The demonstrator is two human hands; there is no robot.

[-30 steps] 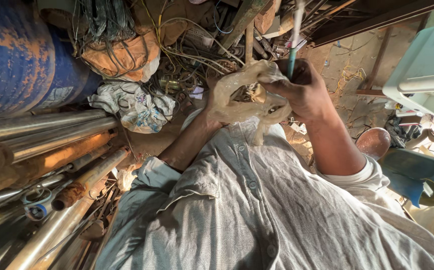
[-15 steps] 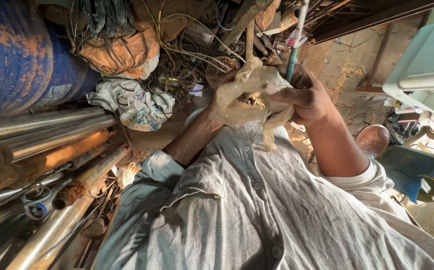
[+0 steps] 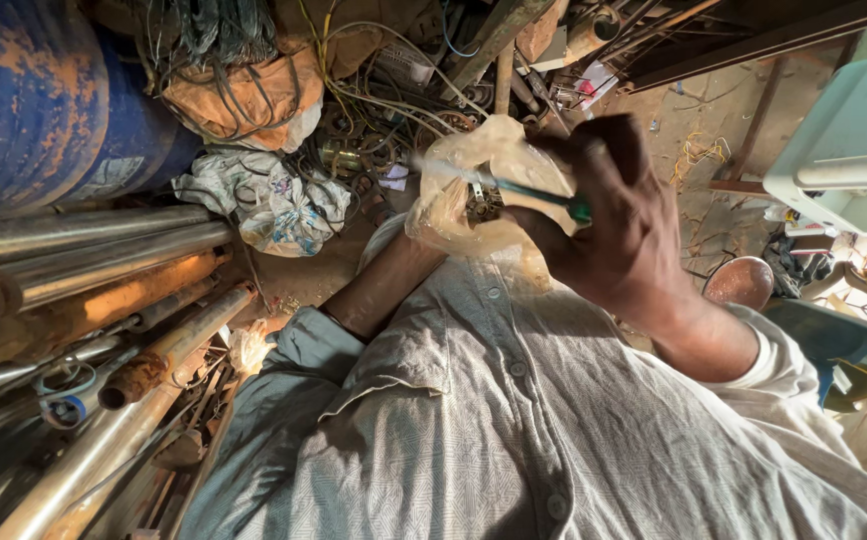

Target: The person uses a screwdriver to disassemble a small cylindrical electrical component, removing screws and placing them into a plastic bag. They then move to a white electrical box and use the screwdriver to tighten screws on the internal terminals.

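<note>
A thin green-handled tool (image 3: 539,195) sits in the right hand (image 3: 614,225), fingers closed around it, its pale tip pointing left across a clear plastic bag (image 3: 479,190). The bag is bunched over the left hand (image 3: 444,215), which seems to clutch it from beneath, though the plastic hides the fingers; small metal parts show inside. Both hands are raised before the grey buttoned shirt (image 3: 514,430). Beyond lie tangled wires (image 3: 374,90), a crumpled cloth (image 3: 274,205), rusty pipes (image 3: 84,290) and a blue drum (image 3: 34,100).
</note>
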